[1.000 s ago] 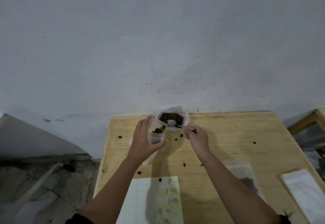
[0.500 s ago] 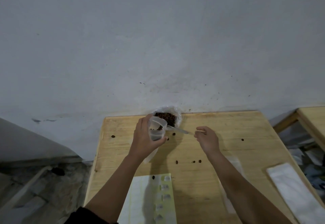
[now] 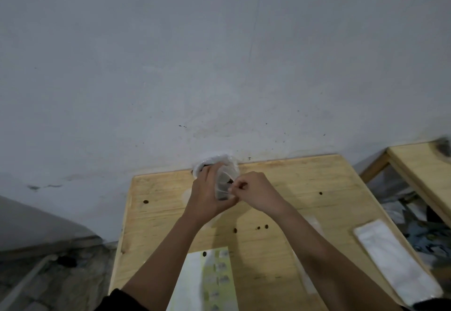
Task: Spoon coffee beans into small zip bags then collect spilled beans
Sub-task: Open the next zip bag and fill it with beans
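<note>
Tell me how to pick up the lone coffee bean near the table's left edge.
Pinch the bean across its sides with two fingers, coming straight down from above: it is small, lies flat on the bare table, and nothing stands beside it.

The table (image 3: 305,184) stands against the wall (image 3: 219,66). At the middle of its far edge, touching the wall, sits the big bag of beans (image 3: 220,160). Just before it, above the table, the small zip bag (image 3: 223,187) is between the left hand (image 3: 207,197), which holds it, and the right hand (image 3: 260,195), which pinches its right edge. Loose beans (image 3: 235,230) lie on the table: one near the left edge, one right of the hands, three before the hands. The sheet of labels (image 3: 207,284) lies at the near edge, a flat pouch (image 3: 395,264) along the right edge. A second table (image 3: 419,171) stands apart, further right
</note>
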Action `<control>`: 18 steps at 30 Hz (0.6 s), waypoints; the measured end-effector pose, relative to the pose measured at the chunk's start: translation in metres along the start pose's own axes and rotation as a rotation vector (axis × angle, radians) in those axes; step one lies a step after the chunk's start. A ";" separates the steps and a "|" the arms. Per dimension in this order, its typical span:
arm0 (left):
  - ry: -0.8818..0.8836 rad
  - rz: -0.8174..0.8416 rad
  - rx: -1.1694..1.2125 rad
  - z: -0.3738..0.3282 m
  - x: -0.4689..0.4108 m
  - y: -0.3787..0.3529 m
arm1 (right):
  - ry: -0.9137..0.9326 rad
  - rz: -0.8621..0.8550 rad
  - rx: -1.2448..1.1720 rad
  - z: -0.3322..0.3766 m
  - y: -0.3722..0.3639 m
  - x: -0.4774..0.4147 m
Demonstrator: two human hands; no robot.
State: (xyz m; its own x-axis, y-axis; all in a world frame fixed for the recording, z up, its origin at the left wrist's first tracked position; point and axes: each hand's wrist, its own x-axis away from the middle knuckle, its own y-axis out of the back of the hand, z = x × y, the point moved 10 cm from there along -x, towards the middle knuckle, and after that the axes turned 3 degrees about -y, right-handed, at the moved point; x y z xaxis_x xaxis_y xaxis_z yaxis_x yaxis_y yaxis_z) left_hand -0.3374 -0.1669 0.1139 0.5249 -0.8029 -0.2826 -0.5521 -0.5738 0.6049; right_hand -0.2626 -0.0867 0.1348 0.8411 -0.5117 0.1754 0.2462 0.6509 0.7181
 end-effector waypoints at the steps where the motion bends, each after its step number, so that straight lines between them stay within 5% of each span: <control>1: 0.024 0.007 0.021 0.003 0.000 0.001 | -0.008 -0.020 0.003 -0.003 0.003 -0.001; 10: 0.157 -0.230 0.333 0.006 -0.014 0.047 | 0.081 -0.344 -0.349 -0.001 0.055 -0.008; 18: 0.154 -0.416 0.490 -0.010 -0.027 0.078 | 0.170 -0.409 -0.449 0.020 0.080 -0.011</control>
State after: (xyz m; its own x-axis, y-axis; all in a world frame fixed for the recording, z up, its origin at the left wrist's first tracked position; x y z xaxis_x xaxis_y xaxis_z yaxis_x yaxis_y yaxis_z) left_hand -0.3883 -0.1889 0.1759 0.8243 -0.4875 -0.2880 -0.4957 -0.8671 0.0489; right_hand -0.2613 -0.0402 0.2035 0.6915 -0.6970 -0.1896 0.7116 0.6122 0.3448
